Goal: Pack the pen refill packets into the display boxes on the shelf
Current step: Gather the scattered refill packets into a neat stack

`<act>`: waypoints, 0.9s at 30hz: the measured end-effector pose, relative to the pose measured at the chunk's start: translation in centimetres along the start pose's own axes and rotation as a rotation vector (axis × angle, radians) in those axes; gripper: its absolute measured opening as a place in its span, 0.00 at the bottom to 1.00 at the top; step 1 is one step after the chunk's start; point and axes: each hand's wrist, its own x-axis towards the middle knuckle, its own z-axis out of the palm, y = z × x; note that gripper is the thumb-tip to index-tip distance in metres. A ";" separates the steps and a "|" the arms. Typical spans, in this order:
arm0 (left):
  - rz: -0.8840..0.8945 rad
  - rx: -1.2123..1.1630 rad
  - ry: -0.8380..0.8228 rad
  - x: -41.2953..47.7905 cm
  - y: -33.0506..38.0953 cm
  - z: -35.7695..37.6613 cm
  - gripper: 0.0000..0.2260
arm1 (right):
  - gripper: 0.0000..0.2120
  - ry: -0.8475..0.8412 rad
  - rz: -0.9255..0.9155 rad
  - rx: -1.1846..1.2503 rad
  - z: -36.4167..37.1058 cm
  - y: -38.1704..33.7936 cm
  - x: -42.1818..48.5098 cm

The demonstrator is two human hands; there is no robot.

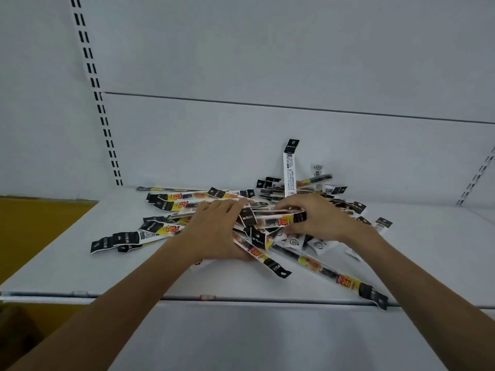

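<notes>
The pen refill packets [166, 206] are heaped loose on the shelf [80, 269]. The left grip [214, 231] is laid flat on them, fingers straight-ish; a few are clutched in the curled right grip [318, 218].

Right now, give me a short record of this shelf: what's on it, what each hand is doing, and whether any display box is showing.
shelf: white, one level in view
refill packets: loose, crisscrossed pile mid-shelf
leaning packet: stands on end against the back panel
left hand: lies on the pile, fingers fairly straight
right hand: fingers curled round a few packets on top of the pile
display boxes: none in view
</notes>
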 end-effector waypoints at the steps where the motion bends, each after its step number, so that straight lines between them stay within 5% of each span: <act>1: -0.022 0.056 0.025 0.0 0.1 -0.1 0.51 | 0.22 0.047 0.005 0.024 0.2 0.0 0.1; 8: 0.073 0.052 0.220 0.1 -0.6 0.0 0.41 | 0.23 0.035 -0.070 0.144 1.6 -1.3 0.9; 13: 0.005 0.012 0.065 0.6 -0.2 -0.2 0.40 | 0.35 0.002 0.100 0.221 -1.7 1.2 -1.2; 17: -0.032 0.018 0.059 1.2 -0.2 -0.2 0.36 | 0.55 -0.271 0.123 0.031 -2.2 2.1 -3.4; 19: -0.041 0.021 0.053 1.4 -0.2 -0.3 0.34 | 0.53 -0.299 0.095 -0.076 -1.9 2.7 -3.9; 24: -0.004 -0.031 0.112 1.2 0.0 -0.9 0.25 | 0.35 -0.003 0.091 -0.075 -2.7 4.9 -3.2; 27: 0.012 -0.030 0.062 1.1 -0.3 -1.0 0.31 | 0.34 -0.049 0.097 -0.030 -2.1 5.2 -2.9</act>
